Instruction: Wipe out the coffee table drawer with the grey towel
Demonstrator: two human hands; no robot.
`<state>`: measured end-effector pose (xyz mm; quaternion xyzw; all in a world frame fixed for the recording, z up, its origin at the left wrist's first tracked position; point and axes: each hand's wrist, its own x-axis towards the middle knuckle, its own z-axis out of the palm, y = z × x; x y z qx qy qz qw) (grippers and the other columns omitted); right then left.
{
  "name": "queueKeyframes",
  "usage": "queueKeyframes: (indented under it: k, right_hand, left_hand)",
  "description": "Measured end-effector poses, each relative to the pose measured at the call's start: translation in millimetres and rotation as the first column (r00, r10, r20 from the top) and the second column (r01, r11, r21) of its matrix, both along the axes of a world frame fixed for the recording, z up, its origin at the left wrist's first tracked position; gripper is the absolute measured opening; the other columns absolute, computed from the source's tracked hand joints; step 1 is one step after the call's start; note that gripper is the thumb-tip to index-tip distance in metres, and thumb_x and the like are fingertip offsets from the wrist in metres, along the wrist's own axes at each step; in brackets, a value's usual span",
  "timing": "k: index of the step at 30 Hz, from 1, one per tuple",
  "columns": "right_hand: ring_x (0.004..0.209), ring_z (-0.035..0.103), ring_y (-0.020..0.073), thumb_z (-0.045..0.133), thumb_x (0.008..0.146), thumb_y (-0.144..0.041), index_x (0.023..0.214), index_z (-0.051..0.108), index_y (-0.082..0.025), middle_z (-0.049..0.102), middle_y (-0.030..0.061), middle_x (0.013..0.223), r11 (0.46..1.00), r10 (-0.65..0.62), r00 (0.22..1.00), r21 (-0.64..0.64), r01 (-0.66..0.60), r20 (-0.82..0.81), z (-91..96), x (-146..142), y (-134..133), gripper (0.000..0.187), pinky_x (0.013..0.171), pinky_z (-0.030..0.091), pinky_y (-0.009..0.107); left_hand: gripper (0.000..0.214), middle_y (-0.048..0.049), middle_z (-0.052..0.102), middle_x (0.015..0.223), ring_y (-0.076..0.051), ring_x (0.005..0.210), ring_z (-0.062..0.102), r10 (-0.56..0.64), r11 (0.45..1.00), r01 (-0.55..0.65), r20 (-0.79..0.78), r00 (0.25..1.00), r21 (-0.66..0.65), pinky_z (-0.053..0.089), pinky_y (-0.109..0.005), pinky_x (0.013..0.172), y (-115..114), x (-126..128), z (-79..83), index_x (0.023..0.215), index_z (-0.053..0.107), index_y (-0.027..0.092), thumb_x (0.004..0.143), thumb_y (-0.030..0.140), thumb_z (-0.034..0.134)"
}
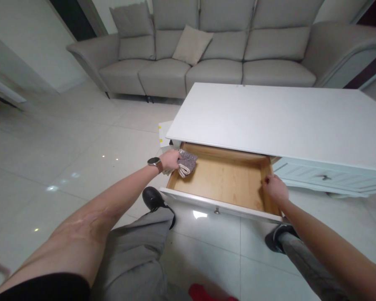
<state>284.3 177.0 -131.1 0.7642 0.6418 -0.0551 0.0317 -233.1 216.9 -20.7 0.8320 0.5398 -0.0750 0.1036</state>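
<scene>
My left hand (170,160), with a watch on its wrist, is closed on a folded grey-brown cloth (188,162) with pale edges. The cloth is at the left end of a pulled-out wooden drawer (228,177), over its side wall. At the drawer's right side wall is my right hand (275,190), its fingers curled over the top edge. The bare wooden bottom shows between the two hands. A small metal knob (217,210) sits on the drawer's white front.
The drawer belongs to a white coffee table (269,117), with a second, closed drawer front (326,173) at right. Behind it stands a grey sofa (216,75) with a beige cushion (192,44). Something red (207,292) lies on the tiled floor near my feet. A white box (165,133) stands left of the table.
</scene>
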Motion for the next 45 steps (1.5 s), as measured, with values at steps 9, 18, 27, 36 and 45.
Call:
queueKeyframes:
  k: [9,18,27,36,45]
  right_hand:
    - [0.089,0.067,0.0250,0.047,0.097,-0.033,0.111,0.073,-0.017,0.065,0.0172,0.115,1.000,-0.005,1.000,-0.011,0.005,-0.006,4.5,-3.2,-1.6,0.034,0.071,0.045,0.032]
    - [0.087,0.067,0.0248,0.045,0.096,-0.032,0.112,0.073,-0.016,0.066,0.0172,0.115,1.000,-0.006,1.000,-0.011,0.006,0.002,1.7,-1.9,0.2,0.035,0.070,0.045,0.032]
    - [0.086,0.066,0.0244,0.046,0.096,-0.035,0.107,0.073,-0.018,0.067,0.0161,0.111,1.000,0.015,1.000,-0.010,-0.015,0.017,-1.2,3.0,3.4,0.034,0.067,0.042,0.033]
    - [0.085,0.066,0.0245,0.046,0.096,-0.033,0.106,0.073,-0.017,0.067,0.0166,0.112,0.999,0.031,0.999,-0.016,-0.031,0.032,-0.2,5.4,3.4,0.033,0.066,0.040,0.033]
    - [0.085,0.065,0.0253,0.047,0.094,-0.032,0.104,0.074,-0.020,0.066,0.0151,0.111,0.999,0.038,0.999,-0.014,-0.038,0.021,1.5,5.9,4.8,0.031,0.067,0.041,0.034]
  left_hand:
    - [0.030,-0.0040,0.077,0.076,-0.021,0.069,0.070,0.186,0.746,-0.163,-0.033,0.982,-0.646,0.057,-0.027,0.064,-17.7,-2.3,13.0,0.080,0.080,0.016,0.051,0.019,0.073]
    - [0.025,-0.0023,0.075,0.069,-0.019,0.067,0.067,0.129,0.909,-0.117,0.004,0.992,-0.400,0.053,-0.026,0.062,-16.2,2.0,13.2,0.078,0.081,0.019,0.054,0.021,0.075]
    - [0.026,-0.0051,0.078,0.082,-0.020,0.081,0.071,0.120,0.992,-0.117,0.051,0.992,-0.049,0.052,-0.026,0.077,2.4,-6.7,2.0,0.092,0.079,0.021,0.069,0.022,0.067]
    - [0.042,-0.0085,0.071,0.122,-0.022,0.115,0.065,0.058,0.993,-0.073,0.156,0.986,0.089,0.050,-0.028,0.100,33.2,-5.7,-17.1,0.116,0.074,0.018,0.079,0.014,0.056]
    - [0.037,-0.0080,0.071,0.117,-0.026,0.110,0.067,0.034,0.992,-0.039,0.035,0.999,0.123,0.051,-0.032,0.095,28.5,0.5,-13.2,0.108,0.076,0.020,0.075,0.017,0.059]
